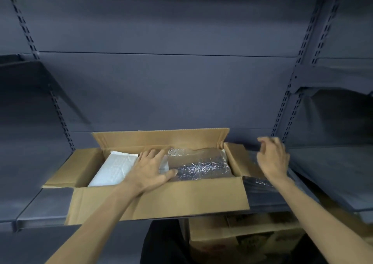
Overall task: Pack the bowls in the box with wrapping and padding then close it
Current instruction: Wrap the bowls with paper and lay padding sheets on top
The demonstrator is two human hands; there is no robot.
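Pressing flat left hand (150, 168) on bubble-wrapped bundle (198, 165) inside open brown cardboard box (161, 195).
Right hand (272, 158) raised beside box, fingers loosely curled, holding nothing.

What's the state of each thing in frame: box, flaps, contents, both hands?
cardboard box: open, on the shelf, all four flaps out
back flap: standing up
white padding: inside the box, left part
bubble-wrapped bundle: inside the box, right part
left hand: flat, fingers straight, pressing on the contents
right hand: above the right flap, fingers loosely curled, blurred, no grip on anything visible
shelf: carrying the box
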